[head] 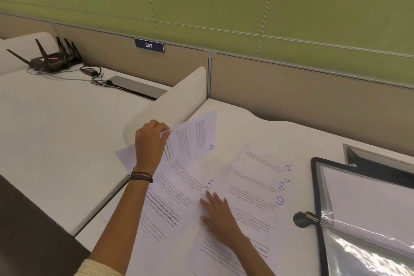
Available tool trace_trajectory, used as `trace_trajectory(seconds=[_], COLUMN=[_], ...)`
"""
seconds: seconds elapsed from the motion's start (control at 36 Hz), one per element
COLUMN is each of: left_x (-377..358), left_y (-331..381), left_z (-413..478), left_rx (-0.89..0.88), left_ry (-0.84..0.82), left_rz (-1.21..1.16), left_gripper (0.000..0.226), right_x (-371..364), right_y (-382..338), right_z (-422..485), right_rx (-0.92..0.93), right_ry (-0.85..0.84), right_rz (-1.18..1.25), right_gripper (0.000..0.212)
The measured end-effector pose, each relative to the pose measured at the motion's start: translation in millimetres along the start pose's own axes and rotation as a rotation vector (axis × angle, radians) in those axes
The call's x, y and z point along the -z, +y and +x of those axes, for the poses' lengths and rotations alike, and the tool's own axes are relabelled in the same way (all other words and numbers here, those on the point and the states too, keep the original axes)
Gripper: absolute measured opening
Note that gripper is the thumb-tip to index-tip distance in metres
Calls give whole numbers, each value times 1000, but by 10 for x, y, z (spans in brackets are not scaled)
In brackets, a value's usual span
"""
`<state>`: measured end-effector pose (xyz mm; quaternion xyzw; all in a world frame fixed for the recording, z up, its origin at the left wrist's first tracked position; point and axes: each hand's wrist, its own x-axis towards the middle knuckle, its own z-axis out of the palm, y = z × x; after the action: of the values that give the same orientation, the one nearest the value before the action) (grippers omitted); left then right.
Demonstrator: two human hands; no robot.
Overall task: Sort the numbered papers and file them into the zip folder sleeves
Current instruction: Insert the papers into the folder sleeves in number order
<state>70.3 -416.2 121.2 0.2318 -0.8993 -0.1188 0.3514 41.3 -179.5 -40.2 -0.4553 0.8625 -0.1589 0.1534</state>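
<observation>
Left hand pinches paper 4 at the desk left edge; flat right hand pins paper 5; we'd lift gently.

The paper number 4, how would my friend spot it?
Look at the white desk below the tan partition. On it, printed white paper sheets overlap; the sheet with a blue handwritten 4 sits farthest back. Only it is lifted, pinched by the left hand.

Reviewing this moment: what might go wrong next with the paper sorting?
The left hand pinches sheet 4 at one edge, lifted off the desk; it may slip or crease. The right hand presses flat on sheet 5, right beside the fanned sheets 6 to 9; sliding it may disturb their order.
</observation>
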Motion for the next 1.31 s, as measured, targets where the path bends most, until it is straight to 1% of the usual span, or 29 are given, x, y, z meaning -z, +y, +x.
trace_trajectory(seconds=[0.06,0.08,0.14,0.17,0.31,0.39,0.56,0.61,0.67,0.72,0.75,0.83,0.89,0.97,1.14,1.17,1.22,1.25,1.28,1.31], left_x=[66,97,154,178,269,263,239,227,201,149,119,29,-33,-115,-164,-164,-173,-181,-189,-198], left_y=[146,224,372,443,748,924,1290,1412,1516,1602,1642,1783,1883,2027,2342,2390,2478,2523,2569,2620], left_z=[59,84,122,136,167,156,50,20,-13,-66,-101,-215,-285,-374,-596,-637,-718,-755,-789,-815], left_rx=[-53,-75,-119,-141,-215,-239,-220,-217,-206,-182,-161,-93,-86,-100,-101,-97,-88,-85,-84,-86], left_ry=[37,53,81,95,122,101,70,47,10,-49,-87,-183,-219,-272,-358,-366,-381,-390,-400,-406], left_rz=[2,-1,-12,-18,-61,-113,-281,-341,-419,-529,-587,-712,-742,-757,-813,-822,-850,-867,-879,-882], left_gripper=[8,8,9,10,11,12,13,13,14,15,16,16,13,11,9,10,8,8,9,10], right_x=[90,131,208,252,590,790,1103,1195,1257,1282,1286,1281,1276,1286,1301,1307,1322,1327,1341,1363], right_y=[24,48,103,143,290,383,536,580,651,740,775,851,911,998,1191,1223,1280,1314,1343,1362], right_z=[-17,-42,-100,-130,-303,-413,-663,-758,-856,-960,-1015,-1180,-1278,-1435,-1764,-1820,-1941,-2001,-2060,-2116], right_rx=[-11,-26,-58,-68,-143,-174,-258,-304,-346,-386,-409,-496,-549,-587,-599,-594,-585,-581,-576,-569], right_ry=[144,166,183,224,388,481,644,667,668,662,658,652,664,702,758,763,773,782,789,789], right_rz=[-12,23,119,159,295,354,502,578,660,759,813,991,1077,1149,1257,1282,1320,1325,1323,1319], right_gripper=[91,89,93,93,79,56,48,45,34,26,25,32,41,55,70,79,106,113,112,102])
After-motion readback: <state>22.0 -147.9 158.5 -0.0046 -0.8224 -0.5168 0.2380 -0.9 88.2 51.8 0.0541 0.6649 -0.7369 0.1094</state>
